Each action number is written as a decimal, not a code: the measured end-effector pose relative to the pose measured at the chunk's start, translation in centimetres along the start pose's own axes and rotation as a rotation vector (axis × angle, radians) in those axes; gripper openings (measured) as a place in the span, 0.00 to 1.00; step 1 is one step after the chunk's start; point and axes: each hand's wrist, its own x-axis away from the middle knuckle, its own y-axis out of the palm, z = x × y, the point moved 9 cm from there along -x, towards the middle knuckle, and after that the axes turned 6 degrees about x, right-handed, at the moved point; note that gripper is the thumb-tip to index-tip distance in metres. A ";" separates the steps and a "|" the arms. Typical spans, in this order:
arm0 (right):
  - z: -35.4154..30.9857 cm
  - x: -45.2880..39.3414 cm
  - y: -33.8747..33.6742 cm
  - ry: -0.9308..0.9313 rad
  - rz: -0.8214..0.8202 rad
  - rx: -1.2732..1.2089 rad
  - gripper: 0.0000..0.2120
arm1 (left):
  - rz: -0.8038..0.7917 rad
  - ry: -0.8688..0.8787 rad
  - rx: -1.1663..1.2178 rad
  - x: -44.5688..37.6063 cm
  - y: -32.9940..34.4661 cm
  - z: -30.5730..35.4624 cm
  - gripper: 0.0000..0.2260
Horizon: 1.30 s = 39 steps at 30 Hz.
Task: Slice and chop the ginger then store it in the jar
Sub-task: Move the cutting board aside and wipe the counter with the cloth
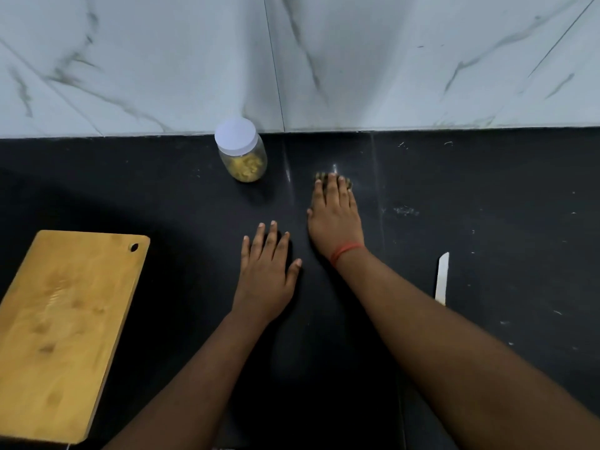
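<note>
1. Closest to the camera, both forearms come in from the bottom edge, cut off by the frame, so nothing above them shows.
2. The wooden cutting board lies at the lower left on the black counter. Its near-left corner runs out of frame and the top looks bare, though it's a bit blurry.
3. A pale knife blade lies to the right of the right forearm. Only the blade shows; the handle end is hidden behind the arm.
4. The left hand lies flat on the counter, fingers straight and slightly spread, holding nothing.
5. The right hand, red thread at the wrist, reaches farther out, fingers straight and together, palm down.
6. Its fingertips rest on a small heap of brownish scraps. Mostly covered, so can't tell exactly what they are.
7. Farther back, near the marble wall, the jar stands upright with its white lid on. The chopped yellow ginger sits inside at the bottom.
</note>
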 end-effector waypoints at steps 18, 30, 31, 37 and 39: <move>7.0 -10.3 -1.6 0.091 -0.089 0.050 0.32 | 0.029 -0.042 0.035 1.6 -1.4 -4.4 0.30; -17.4 3.6 -1.4 -0.188 0.067 0.067 0.28 | 0.118 -0.145 0.119 8.8 -6.6 -17.1 0.31; -20.4 3.9 -1.1 -0.229 0.046 0.056 0.28 | 0.131 -0.188 0.125 10.1 -7.2 -19.1 0.31; -34.8 3.5 0.1 -0.410 -0.097 0.007 0.28 | 0.214 -0.417 0.159 18.4 -9.3 -28.6 0.31; -38.6 3.2 0.9 -0.451 -0.144 0.029 0.29 | 0.242 -0.483 0.159 21.5 -9.9 -31.0 0.30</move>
